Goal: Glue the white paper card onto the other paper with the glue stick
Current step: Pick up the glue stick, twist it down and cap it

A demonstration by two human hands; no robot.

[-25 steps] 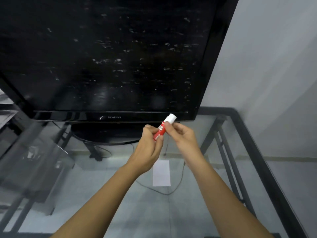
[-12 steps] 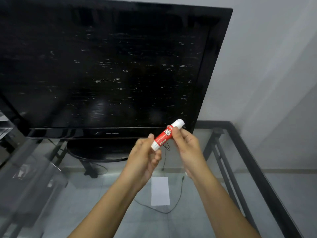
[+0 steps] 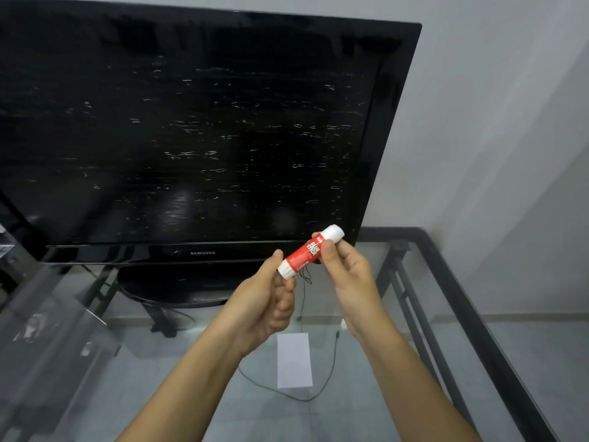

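While both hands hold the glue stick [image 3: 310, 252] up in front of the television [image 3: 191, 129], I read the head view as the uncapping step. My left hand [image 3: 264, 304] pinches the lower white end, and my right hand [image 3: 345, 275] grips the red barrel near the upper white end. If I pull hard, an end could pop off and drop onto the glass table [image 3: 446, 314]. I see one white paper card [image 3: 294, 360] flat below (the other paper is nowhere I can make out). Which end is the cap, I cannot tell.
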